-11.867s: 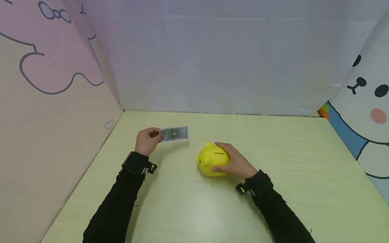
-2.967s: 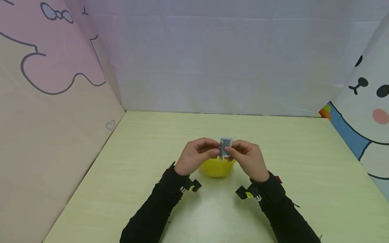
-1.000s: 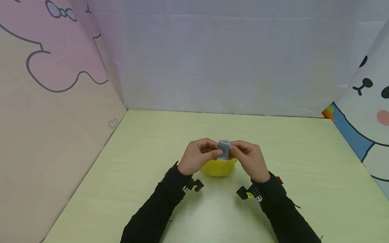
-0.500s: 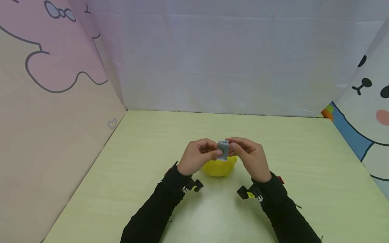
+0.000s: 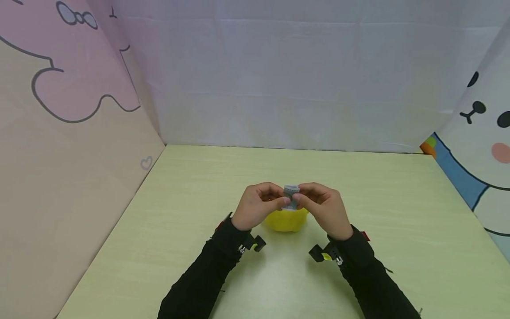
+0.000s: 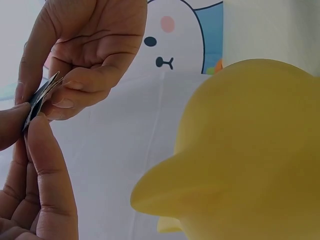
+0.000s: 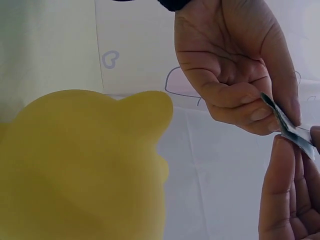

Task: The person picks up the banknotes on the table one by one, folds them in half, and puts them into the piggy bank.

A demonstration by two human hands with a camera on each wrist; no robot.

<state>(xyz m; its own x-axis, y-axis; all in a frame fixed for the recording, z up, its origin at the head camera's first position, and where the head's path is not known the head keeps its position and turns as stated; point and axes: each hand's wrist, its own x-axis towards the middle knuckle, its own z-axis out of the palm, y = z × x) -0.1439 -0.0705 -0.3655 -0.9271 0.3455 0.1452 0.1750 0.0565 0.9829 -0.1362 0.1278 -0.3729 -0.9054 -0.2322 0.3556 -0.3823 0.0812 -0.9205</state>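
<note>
A small folded banknote (image 5: 291, 190), grey-green, is held up between my two hands just above the yellow piggy bank (image 5: 286, 222). My left hand (image 5: 256, 207) pinches its left side between thumb and fingers. From the right, my right hand (image 5: 327, 210) pinches the other side, its thumb lying over the front of the note. Layers of the folded banknote (image 6: 41, 100) show edge-on in the left wrist view, slightly apart. Close by in the right wrist view stands the rounded piggy bank (image 7: 85, 165); in the head view the hands and note hide its top, including the slot.
The pale wooden table (image 5: 207, 173) stretches out around the hands. A white cloth (image 5: 279, 79) hangs at its back edge, with cartoon-printed panels (image 5: 79, 177) on both sides. Black cuffs with small cameras (image 5: 256, 243) sit on both wrists.
Earlier, the left hand held the banknote unfolded at left while the right gripped the piggy bank. Now both hold the folded note. Within the last half second, the right thumb moved onto its front.
</note>
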